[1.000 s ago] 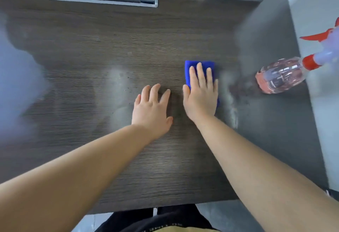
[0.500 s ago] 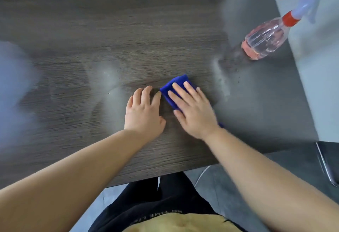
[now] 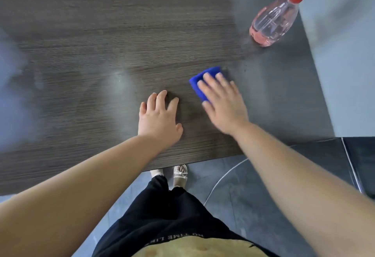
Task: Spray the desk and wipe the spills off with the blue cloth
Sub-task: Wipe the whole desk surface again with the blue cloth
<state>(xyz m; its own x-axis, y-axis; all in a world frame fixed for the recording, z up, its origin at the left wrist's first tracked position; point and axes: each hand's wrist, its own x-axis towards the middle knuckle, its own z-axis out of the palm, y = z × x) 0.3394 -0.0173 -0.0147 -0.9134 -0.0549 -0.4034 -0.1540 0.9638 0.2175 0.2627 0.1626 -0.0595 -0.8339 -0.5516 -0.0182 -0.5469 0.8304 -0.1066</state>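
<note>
At the left edge of the frame a bluish haze [image 3: 14,94] lies over the dark wood-grain counter [image 3: 101,33]; whether it is spray film or glare I cannot tell. Left of centre, a pale smear [image 3: 119,86] marks the surface and looks unwiped. Just right of it the left grip [image 3: 159,118] rests palm down, fingers spread flat on the counter and holding nothing, seemingly as a brace. Right of centre the blue cloth [image 3: 199,80] lies flat on the counter with its upper-left corner showing. The rest sits under the right grip [image 3: 225,106], whose fingers lie straight and close together on top, pressing rather than pinching; this hand is motion-blurred. At the upper right the spray bottle [image 3: 272,25] of pink liquid stands on the counter, well apart from both hands.

The step in hand is, I judge, the wiping. The next move calls for flat pressure on the cloth and a sweep leftward over the pale smear, so the left grip would likely need to lift clear.
</note>
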